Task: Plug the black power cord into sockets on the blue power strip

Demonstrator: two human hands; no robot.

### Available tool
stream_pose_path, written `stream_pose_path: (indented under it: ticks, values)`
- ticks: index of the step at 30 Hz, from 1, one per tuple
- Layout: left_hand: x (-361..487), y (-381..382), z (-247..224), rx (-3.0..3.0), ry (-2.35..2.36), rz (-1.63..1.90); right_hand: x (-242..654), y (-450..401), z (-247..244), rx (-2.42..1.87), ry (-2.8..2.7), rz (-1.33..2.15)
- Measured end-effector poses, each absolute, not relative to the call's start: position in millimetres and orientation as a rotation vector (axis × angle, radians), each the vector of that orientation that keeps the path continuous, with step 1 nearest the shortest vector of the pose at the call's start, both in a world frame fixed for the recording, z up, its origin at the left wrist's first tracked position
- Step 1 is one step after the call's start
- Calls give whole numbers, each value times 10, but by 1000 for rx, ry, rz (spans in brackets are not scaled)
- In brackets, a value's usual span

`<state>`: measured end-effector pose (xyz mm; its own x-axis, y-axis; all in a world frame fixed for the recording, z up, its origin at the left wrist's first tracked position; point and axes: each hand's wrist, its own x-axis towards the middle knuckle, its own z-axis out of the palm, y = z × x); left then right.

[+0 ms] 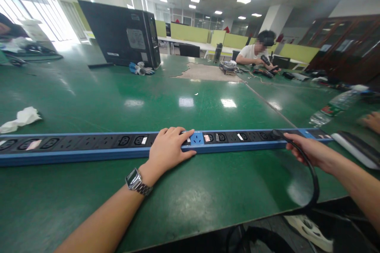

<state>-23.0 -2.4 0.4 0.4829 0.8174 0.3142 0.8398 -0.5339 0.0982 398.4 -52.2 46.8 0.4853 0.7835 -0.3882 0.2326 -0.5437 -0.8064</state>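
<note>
A long blue power strip (175, 151) with black sockets and one bright blue socket lies across the table in front of me. My left hand (168, 148) grips it near the middle, fingers over the top and thumb along the near side. Near the strip's right end, my right hand (305, 150) holds a black power cord (313, 184) just behind its plug (276, 134). The plug is at the sockets; how deep it sits cannot be made out. From that hand the cord loops down past the table's near edge.
On the green table (118, 102) stand a black computer case (124, 35) with gloves (141, 68) beside it, crumpled tissue (25, 118) at left and a plastic bottle (332, 106) at right. A person (255, 53) sits across; another hand (372, 121) shows at the right edge.
</note>
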Motion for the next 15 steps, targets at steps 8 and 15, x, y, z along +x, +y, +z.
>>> stream_pose_path:
  ticks: [8, 15]
  values:
    - [-234, -18, 9, -2646, -1488, -489, 3874, -101, 1019, -1402, -914, 731]
    - [-237, -26, 6, -2641, -1475, -500, 3531, -69, 580, -1296, -1023, 848]
